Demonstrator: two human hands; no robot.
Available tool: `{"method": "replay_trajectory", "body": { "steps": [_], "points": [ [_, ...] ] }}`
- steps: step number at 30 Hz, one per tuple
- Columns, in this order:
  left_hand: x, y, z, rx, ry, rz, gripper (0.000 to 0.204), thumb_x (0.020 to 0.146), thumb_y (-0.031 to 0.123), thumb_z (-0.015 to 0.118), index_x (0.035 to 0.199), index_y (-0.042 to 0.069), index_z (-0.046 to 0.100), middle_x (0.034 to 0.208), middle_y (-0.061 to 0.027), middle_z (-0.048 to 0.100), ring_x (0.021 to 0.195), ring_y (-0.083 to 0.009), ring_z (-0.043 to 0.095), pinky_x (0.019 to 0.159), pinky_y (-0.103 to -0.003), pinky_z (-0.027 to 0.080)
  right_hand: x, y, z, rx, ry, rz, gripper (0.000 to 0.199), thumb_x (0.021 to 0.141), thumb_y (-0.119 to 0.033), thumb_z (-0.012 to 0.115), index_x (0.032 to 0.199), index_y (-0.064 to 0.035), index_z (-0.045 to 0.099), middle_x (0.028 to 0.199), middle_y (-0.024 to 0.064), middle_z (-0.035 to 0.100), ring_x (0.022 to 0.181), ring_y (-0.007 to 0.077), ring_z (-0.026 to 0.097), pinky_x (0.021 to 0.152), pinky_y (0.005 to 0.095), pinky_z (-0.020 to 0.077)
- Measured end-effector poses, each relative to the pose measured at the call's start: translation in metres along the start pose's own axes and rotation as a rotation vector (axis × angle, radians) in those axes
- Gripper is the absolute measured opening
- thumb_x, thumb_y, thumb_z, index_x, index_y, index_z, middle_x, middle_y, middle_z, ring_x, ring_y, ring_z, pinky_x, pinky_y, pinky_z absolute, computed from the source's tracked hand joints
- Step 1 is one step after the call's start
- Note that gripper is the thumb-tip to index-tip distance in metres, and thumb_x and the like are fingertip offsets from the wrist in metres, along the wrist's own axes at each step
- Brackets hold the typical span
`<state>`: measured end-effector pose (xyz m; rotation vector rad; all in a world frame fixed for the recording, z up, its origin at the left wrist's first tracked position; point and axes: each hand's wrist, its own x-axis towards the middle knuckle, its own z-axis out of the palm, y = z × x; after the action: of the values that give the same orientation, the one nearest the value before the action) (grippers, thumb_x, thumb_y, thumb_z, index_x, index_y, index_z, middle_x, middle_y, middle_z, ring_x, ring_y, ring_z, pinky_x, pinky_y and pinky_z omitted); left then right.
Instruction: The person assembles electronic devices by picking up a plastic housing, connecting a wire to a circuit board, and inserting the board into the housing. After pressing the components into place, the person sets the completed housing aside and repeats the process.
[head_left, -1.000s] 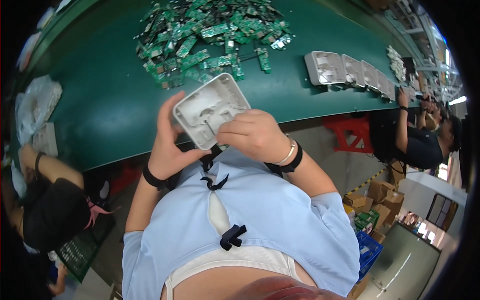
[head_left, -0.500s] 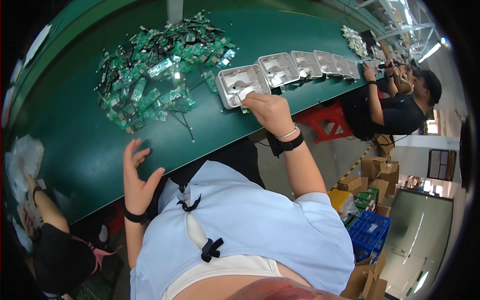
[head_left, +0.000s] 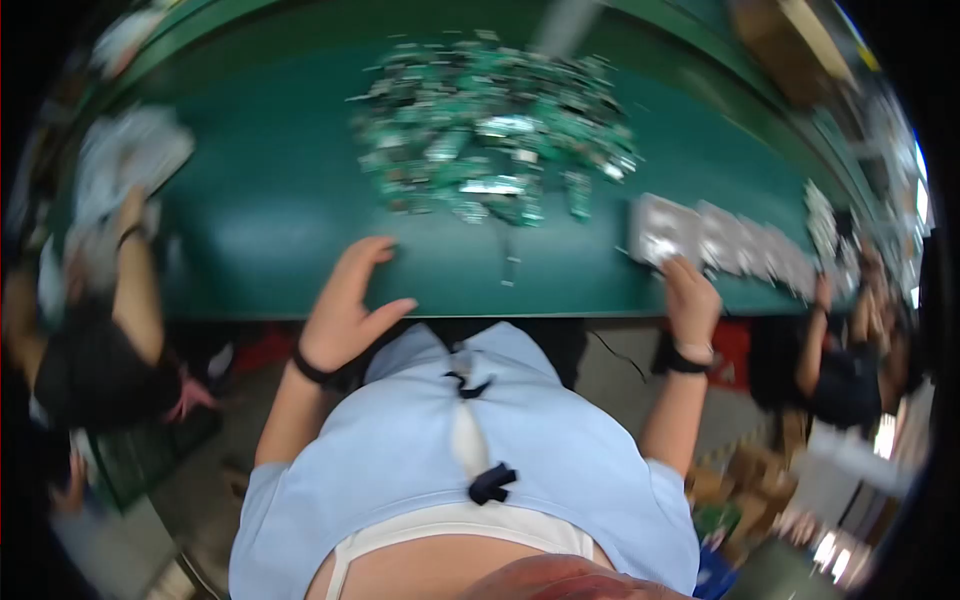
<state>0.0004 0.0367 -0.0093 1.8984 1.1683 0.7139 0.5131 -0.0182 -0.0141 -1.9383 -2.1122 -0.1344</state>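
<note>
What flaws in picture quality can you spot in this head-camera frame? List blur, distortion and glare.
Head view: motion blur smears the whole frame, so the pile of green circuit boards and the row of pale trays lose detail; fisheye distortion bends the green table edge into an arc; dark vignette rims the corners; bright glare burns out at far right; the left hand and right hand look soft.

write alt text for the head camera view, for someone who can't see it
Blurred view down at a person in a light blue top at a green table: the open left hand rests empty at its near edge, the right hand touches the nearest of a row of grey moulded trays. A pile of green circuit boards lies ahead; other people work at both sides.
</note>
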Motion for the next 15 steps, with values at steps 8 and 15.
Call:
{"method": "replay_trajectory", "body": {
  "steps": [8, 15],
  "points": [
    [-0.019, -0.003, -0.022, 0.107, 0.074, -0.006, 0.071, 0.087, 0.018, 0.086, 0.147, 0.001, 0.052, 0.144, -0.0206, 0.057, 0.129, -0.0392, 0.059, 0.111, -0.043, 0.048, -0.009, 0.036, 0.022, -0.069, 0.093, 0.105, 0.025, 0.102, -0.002, 0.063, 0.124, -0.0058, 0.074, 0.138, 0.0146, 0.07, 0.119, 0.0356, 0.07, 0.094, 0.0414, 0.057],
    [-0.025, -0.019, -0.044, 0.177, 0.145, -0.056, 0.069, 0.087, 0.019, 0.085, 0.146, 0.001, 0.052, 0.145, -0.0202, 0.057, 0.132, -0.0411, 0.057, 0.112, -0.046, 0.047, -0.018, -0.029, 0.053, 0.108, 0.438, 0.065, 0.022, 0.105, -0.002, 0.063, 0.125, 0.0022, 0.071, 0.125, 0.0187, 0.066, 0.109, 0.0349, 0.067, 0.089, 0.0406, 0.0545]
  ]
}}
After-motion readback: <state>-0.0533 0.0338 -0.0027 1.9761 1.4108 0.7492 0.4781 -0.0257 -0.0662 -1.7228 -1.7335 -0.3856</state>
